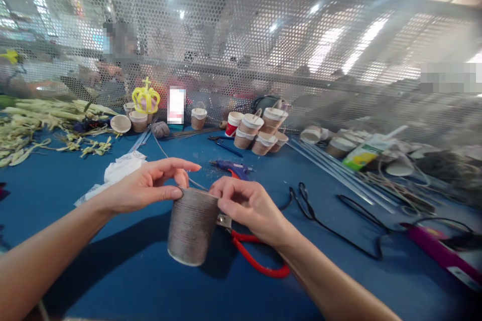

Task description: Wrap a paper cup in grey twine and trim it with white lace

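A cup wrapped in grey-brown cord hangs tilted above the blue table, held by its rim. My left hand grips the rim's left side with the thumb outside, the index finger stretched over the opening and the other fingers partly hidden. On the right, my right hand pinches the rim between thumb and fingers. A strand of grey cord runs from the cup's top to a ball of grey cord at the back. Red-handled scissors lie under my right hand, and a blue glue gun rests beyond it.
Stacked wrapped cups stand by the perforated metal screen. White crumpled tissue is beyond my left forearm. Clear glue sticks, a black cable and a purple power strip occupy the right. Dried plant strips cover the left.
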Tool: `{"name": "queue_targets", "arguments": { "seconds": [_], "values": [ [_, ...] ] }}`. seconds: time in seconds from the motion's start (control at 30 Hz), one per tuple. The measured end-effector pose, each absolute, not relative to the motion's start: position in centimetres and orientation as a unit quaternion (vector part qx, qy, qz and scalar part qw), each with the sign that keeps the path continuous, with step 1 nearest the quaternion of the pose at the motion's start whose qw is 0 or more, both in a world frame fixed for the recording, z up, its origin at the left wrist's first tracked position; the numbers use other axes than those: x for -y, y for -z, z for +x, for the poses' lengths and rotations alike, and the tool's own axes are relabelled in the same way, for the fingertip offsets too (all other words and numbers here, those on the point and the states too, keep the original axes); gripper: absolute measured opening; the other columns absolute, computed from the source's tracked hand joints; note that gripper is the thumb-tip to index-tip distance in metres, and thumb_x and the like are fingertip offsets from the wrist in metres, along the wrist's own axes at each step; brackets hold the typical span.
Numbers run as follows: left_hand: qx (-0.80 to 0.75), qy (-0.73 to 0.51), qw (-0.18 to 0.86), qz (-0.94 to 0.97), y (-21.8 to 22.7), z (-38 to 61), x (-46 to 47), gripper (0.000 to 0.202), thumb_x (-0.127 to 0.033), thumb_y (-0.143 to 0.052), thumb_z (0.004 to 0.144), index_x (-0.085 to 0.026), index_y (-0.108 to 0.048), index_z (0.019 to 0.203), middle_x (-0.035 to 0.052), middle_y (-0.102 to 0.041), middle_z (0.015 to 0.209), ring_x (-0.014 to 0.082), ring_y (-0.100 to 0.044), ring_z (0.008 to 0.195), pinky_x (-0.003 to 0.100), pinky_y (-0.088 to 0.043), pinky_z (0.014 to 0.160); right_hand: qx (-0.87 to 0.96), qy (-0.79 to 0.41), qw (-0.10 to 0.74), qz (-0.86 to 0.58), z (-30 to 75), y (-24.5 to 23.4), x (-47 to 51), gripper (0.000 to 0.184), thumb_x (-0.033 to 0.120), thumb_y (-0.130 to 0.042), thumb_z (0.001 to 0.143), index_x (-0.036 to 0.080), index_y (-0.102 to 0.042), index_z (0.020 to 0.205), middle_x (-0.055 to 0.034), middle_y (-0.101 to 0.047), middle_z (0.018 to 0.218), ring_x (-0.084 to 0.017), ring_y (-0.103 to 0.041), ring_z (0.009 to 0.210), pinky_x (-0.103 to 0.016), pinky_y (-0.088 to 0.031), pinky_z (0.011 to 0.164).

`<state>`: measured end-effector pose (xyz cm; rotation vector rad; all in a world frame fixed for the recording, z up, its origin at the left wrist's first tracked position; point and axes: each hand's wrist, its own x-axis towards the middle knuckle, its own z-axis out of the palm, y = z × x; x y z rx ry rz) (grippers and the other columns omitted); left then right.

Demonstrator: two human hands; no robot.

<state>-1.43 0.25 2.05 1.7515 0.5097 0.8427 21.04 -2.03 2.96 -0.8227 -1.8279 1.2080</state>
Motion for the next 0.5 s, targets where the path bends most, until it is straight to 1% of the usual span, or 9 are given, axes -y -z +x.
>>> {"name": "queue_targets", "arguments": {
  "seconds": [0.1, 0.17, 0.2, 0.27, 0.33, 0.43, 0.5],
  "values": [
    [-0.251, -0.378, 0.542, 0.707, -1.8, -1.2, -0.7, 0.038, -0.025, -0.059, 0.078, -0.022, -0.051, 0.115, 0.0019, -0.060, 0.086, 0.0139, -0.054, 0.086, 0.027, -0.043, 0.079, 0.738, -0.429, 0.393, -0.343, 21.0, -3.1, 2.0, 0.018, 0.012, -0.051, 0.070, 0.018, -0.043, 0.056, -0.0018, -0.054, 0.069, -0.013, -0.051, 0.067, -0.027, -0.041, 0.064],
    [-0.306, -0.410, 0.523, 0.682, -1.6, -1.1, -1.1, 0.033, -0.029, -0.060, 0.076, -0.019, -0.055, 0.107, 0.0029, -0.061, 0.088, 0.0140, -0.055, 0.085, 0.028, -0.043, 0.078, 0.754, -0.389, 0.394, -0.354, 20.9, -3.2, 2.0, 0.018, 0.011, -0.050, 0.070, 0.019, -0.042, 0.056, -0.0016, -0.055, 0.070, -0.013, -0.052, 0.067, -0.027, -0.041, 0.065],
    [-0.340, -0.429, 0.503, 0.669, -1.5, -1.0, -1.3, 0.028, -0.031, -0.060, 0.076, -0.017, -0.058, 0.100, 0.0029, -0.062, 0.086, 0.0138, -0.055, 0.083, 0.028, -0.042, 0.077, 0.761, -0.367, 0.395, -0.360, 20.9, -3.2, 1.9, 0.018, 0.010, -0.049, 0.070, 0.019, -0.042, 0.056, -0.0016, -0.055, 0.070, -0.013, -0.052, 0.067, -0.027, -0.042, 0.065],
    [-0.406, -0.460, 0.453, 0.646, -1.3, -1.1, -1.7, 0.019, -0.032, -0.058, 0.077, -0.014, -0.060, 0.081, 0.0017, -0.061, 0.076, 0.0126, -0.054, 0.075, 0.026, -0.042, 0.073, 0.775, -0.323, 0.396, -0.372, 20.9, -3.2, 1.9, 0.019, 0.010, -0.048, 0.071, 0.019, -0.041, 0.057, -0.0015, -0.056, 0.070, -0.013, -0.053, 0.068, -0.026, -0.042, 0.066],
    [-0.451, -0.490, 0.411, 0.623, -1.3, -1.3, -2.0, 0.023, -0.034, -0.053, 0.079, -0.014, -0.055, 0.067, -0.0003, -0.056, 0.063, 0.0109, -0.051, 0.064, 0.024, -0.041, 0.065, 0.787, -0.278, 0.398, -0.380, 21.0, -3.2, 1.7, 0.019, 0.010, -0.049, 0.071, 0.020, -0.040, 0.057, -0.0018, -0.056, 0.071, -0.013, -0.054, 0.068, -0.027, -0.042, 0.066],
    [-0.495, -0.501, 0.370, 0.606, -1.5, -1.7, -2.1, 0.029, -0.036, -0.046, 0.082, -0.016, -0.048, 0.061, -0.0031, -0.049, 0.052, 0.0085, -0.042, 0.048, 0.022, -0.035, 0.051, 0.800, -0.213, 0.406, -0.388, 21.2, -3.2, 1.5, 0.018, 0.011, -0.050, 0.070, 0.020, -0.041, 0.057, -0.0028, -0.057, 0.072, -0.014, -0.055, 0.069, -0.028, -0.043, 0.068],
    [-0.520, -0.479, 0.337, 0.621, -1.5, -1.9, -2.1, 0.037, -0.039, -0.041, 0.084, -0.016, -0.046, 0.055, -0.0036, -0.046, 0.047, 0.0084, -0.038, 0.044, 0.022, -0.032, 0.047, 0.804, -0.183, 0.407, -0.393, 21.2, -3.1, 1.3, 0.018, 0.011, -0.050, 0.070, 0.020, -0.042, 0.057, -0.0027, -0.058, 0.072, -0.014, -0.055, 0.069, -0.028, -0.043, 0.067]
  ]
}}
